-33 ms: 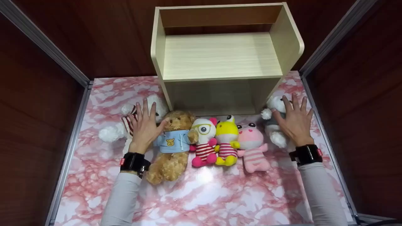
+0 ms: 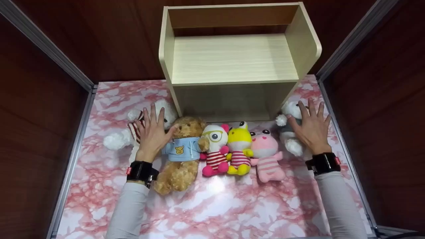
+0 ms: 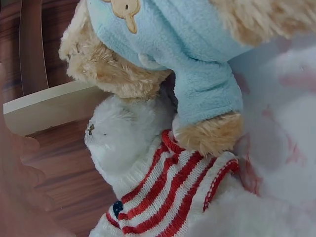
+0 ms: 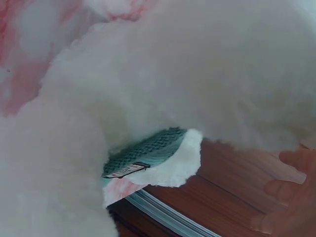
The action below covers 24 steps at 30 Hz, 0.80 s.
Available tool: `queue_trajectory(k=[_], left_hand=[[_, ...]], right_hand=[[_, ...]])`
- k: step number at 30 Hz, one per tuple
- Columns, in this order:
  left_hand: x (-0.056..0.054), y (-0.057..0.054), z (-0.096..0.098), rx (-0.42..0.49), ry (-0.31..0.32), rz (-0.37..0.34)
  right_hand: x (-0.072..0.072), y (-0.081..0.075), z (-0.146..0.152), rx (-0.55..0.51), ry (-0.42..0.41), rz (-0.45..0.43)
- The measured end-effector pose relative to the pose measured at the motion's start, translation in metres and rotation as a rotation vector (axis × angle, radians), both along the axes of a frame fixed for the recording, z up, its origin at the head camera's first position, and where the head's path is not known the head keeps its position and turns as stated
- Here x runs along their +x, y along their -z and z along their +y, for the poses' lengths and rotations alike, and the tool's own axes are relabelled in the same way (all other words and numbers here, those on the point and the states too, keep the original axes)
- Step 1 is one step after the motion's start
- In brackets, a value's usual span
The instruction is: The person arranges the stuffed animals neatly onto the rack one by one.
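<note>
My left hand [image 2: 152, 136], fingers spread, is over a white plush toy in a red-and-white striped sweater [image 3: 168, 192], hiding part of it. Just right of that hand lies a brown teddy bear [image 2: 181, 174] in a light blue hoodie [image 2: 182, 150]. My right hand [image 2: 312, 129] also has its fingers spread, above a white plush toy [image 2: 294, 146] with a grey-green knitted garment [image 4: 148, 150]. Between the hands lie a white plush with yellow glasses [image 2: 215, 154], a yellow frog plush [image 2: 239, 149] and a pink plush [image 2: 267, 156], side by side.
A pale wooden two-tier shelf [image 2: 235, 59] stands behind the row of toys. The table [image 2: 219, 212] has a pink-and-white marbled top. Dark wood panels [image 2: 36, 116] with metal edge rails [image 2: 71, 166] enclose it at the left, right and back.
</note>
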<state>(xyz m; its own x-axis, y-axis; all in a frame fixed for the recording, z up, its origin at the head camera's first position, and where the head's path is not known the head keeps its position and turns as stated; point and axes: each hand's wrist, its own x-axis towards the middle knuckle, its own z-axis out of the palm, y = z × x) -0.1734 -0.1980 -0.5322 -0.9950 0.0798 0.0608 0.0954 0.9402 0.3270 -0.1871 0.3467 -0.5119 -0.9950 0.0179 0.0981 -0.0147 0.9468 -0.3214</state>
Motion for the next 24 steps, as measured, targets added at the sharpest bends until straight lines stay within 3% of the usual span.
queue_trajectory(k=[15, 24], left_hand=[[-0.007, 0.003, 0.006, 0.018, 0.024, 0.015], [-0.003, 0.005, 0.003, 0.022, 0.006, 0.008]], right_hand=[[0.000, 0.002, 0.010, -0.049, 0.034, -0.030], [-0.012, -0.002, 0.035, -0.211, 0.090, -0.045]])
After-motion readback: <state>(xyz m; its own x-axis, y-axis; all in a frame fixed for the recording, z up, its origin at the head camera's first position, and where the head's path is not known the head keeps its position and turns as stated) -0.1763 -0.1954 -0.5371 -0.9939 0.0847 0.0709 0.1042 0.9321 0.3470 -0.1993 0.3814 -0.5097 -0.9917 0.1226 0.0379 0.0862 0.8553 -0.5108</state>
